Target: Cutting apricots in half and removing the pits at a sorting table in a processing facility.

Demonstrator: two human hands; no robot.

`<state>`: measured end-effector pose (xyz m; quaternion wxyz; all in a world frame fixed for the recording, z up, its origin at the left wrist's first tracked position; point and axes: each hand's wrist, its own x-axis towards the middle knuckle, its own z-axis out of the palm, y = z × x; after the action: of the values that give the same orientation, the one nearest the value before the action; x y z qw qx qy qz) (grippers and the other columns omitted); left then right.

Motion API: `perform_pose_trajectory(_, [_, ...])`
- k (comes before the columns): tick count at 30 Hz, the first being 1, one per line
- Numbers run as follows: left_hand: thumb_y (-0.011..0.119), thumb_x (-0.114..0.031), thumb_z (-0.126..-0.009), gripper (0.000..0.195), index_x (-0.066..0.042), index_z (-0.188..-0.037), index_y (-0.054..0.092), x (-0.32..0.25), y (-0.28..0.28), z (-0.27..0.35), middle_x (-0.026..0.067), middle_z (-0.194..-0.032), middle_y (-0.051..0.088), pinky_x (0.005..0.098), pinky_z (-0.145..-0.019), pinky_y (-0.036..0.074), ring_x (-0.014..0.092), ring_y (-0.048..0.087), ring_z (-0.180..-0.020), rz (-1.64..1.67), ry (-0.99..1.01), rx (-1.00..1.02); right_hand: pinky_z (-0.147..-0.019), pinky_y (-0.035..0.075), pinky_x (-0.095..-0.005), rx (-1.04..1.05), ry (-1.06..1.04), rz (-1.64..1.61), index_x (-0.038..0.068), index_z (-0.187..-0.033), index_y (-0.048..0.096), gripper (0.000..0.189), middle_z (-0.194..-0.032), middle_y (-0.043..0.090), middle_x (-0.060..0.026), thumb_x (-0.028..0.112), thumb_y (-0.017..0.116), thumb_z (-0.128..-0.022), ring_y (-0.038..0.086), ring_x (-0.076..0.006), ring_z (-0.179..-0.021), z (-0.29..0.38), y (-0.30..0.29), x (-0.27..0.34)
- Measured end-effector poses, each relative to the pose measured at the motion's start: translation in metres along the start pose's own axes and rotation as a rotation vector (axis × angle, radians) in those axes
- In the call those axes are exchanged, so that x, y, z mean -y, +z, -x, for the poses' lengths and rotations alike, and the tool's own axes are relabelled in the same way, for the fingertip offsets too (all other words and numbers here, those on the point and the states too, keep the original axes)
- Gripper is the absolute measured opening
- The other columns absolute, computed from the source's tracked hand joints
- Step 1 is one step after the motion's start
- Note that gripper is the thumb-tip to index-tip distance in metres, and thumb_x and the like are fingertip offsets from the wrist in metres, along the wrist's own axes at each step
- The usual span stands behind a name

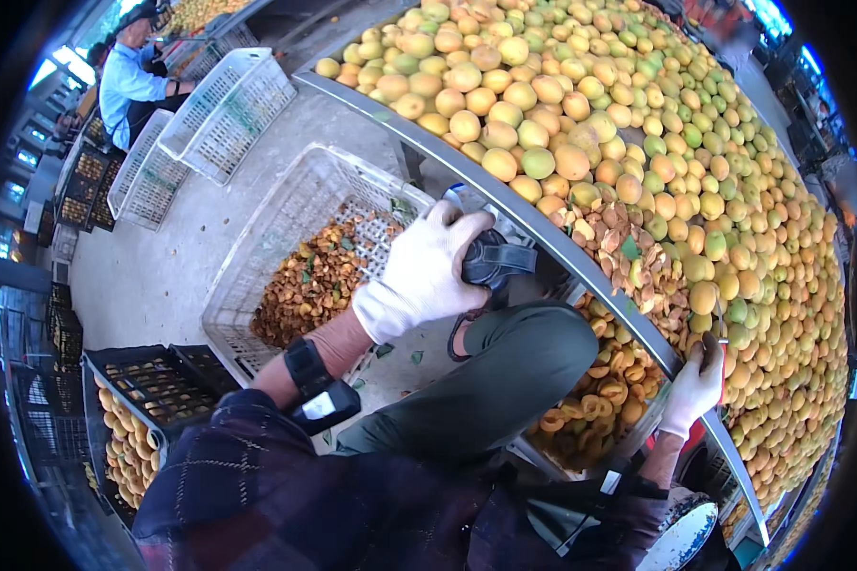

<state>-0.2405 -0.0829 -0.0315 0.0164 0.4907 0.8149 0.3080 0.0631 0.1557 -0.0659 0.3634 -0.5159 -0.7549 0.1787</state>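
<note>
My left hand (425, 268), in a white glove, grips a dark bottle-like container (496, 258) with a strap-like loop at its lid, above my raised knee. Beside that hand stands a white plastic crate (314, 153) with brown apricot pits (311, 278) in it. My right hand (696, 382), also gloved, holds a red-handled knife (723, 367) at the metal rim (543, 232) of the table; its thin blade points away. Whole apricots (571, 160) cover the table. A heap of pits (628, 253) lies near the rim. Under it, a crate holds split apricots (607, 389).
Black crates (161, 382) with apricots stand at lower left. White crates (225, 118) rest on the concrete floor (157, 271), near a person (128, 82) in a blue shirt. A worn white round object (678, 535) stands low right.
</note>
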Motion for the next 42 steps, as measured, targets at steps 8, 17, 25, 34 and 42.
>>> perform_pose_trajectory(8, [0.079,-0.019,-0.051,0.066,-0.008,-0.113,0.06,-0.082,-0.116,0.0,0.0128,-0.099,0.059,0.036,-0.079,0.05,0.031,0.061,-0.089,-0.061,0.366,0.007,-0.076,0.048,-0.025,0.271,-0.123,-0.264,0.001,-0.12,0.058,0.035,-0.094,0.065,-0.0081,0.0,0.058,-0.085,0.059,-0.0103,-0.082,0.039,-0.055,0.113])
perform_pose_trajectory(17, [0.071,-0.021,-0.061,0.035,-0.01,-0.093,0.061,-0.193,-0.102,0.015,0.0142,-0.083,0.054,0.0427,-0.067,0.048,0.035,0.059,-0.08,0.089,0.821,-0.05,-0.056,0.039,-0.0169,0.182,0.071,-0.547,-0.002,-0.125,0.052,0.041,-0.08,0.053,0.002,-0.003,0.054,-0.085,0.047,-0.0037,-0.063,0.082,-0.168,0.126])
perform_pose_trajectory(25, [0.076,-0.02,-0.055,0.06,-0.01,-0.111,0.059,-0.217,0.025,0.046,0.0131,-0.093,0.055,0.0408,-0.072,0.049,0.033,0.057,-0.089,0.29,0.76,0.198,-0.054,0.042,-0.0184,0.143,0.193,-0.42,-0.001,-0.125,0.053,0.04,-0.079,0.054,0.0009,-0.002,0.052,-0.086,0.05,-0.0046,-0.062,0.111,-0.19,0.084])
perform_pose_trajectory(34, [0.077,-0.027,-0.058,0.082,-0.006,-0.13,0.045,-0.219,0.127,0.086,0.0162,-0.104,0.055,0.0402,-0.079,0.051,0.034,0.057,-0.094,0.329,0.689,0.304,-0.078,0.051,-0.0388,0.346,-0.059,0.24,0.009,-0.122,0.056,0.059,-0.099,0.063,-0.0153,0.021,0.075,-0.068,0.063,-0.031,-0.086,0.126,-0.17,0.062])
perform_pose_trajectory(42, [0.074,-0.018,-0.066,0.09,-0.005,-0.142,0.028,-0.2,0.141,0.093,0.0213,-0.123,0.049,0.0433,-0.09,0.047,0.04,0.052,-0.11,0.55,0.666,0.404,-0.079,0.046,-0.042,0.518,-0.187,0.734,0.013,-0.116,0.06,0.061,-0.095,0.063,-0.0107,0.035,0.079,-0.062,0.061,-0.0295,-0.09,0.109,-0.169,0.055])
